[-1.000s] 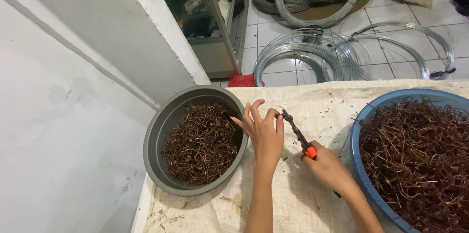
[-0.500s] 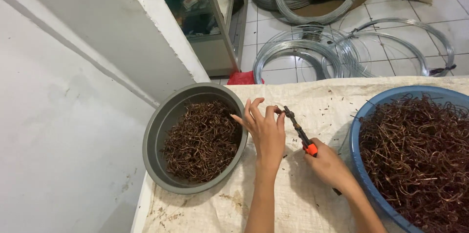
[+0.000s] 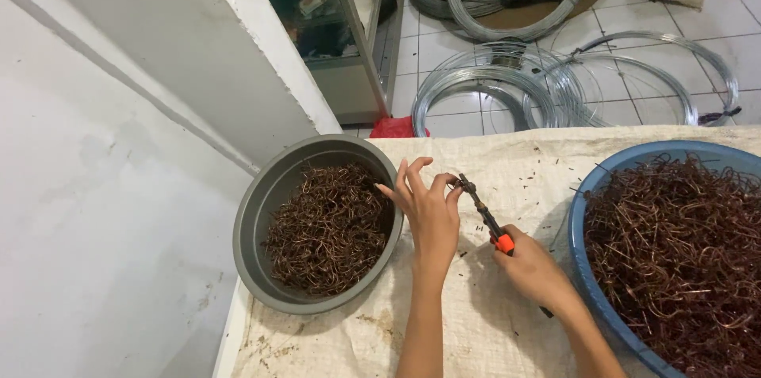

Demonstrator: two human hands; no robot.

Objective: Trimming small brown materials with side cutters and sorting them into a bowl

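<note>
While the left hand (image 3: pixel 428 208) pinches a small bent wire piece at the tip of dark pliers (image 3: pixel 482 215) (orange grip), the right hand (image 3: pixel 533 267) grips their handles at centre frame; rusty-brown curled wire fills the grey round basin (image 3: pixel 258 211) at left and the blue tub (image 3: pixel 590 299) at right, both on coarse woven sacking (image 3: pixel 515 156).

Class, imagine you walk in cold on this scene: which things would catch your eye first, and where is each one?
First, the two bowls of rusty brown bent wire pieces: a grey basin at the left and a bigger blue basin at the right, both on a sackcloth-covered table. Between them the right hand holds orange-handled pliers, their tip at the fingertips of the left hand. Beyond the table, shiny wire coils lie on the tiled floor.
</note>
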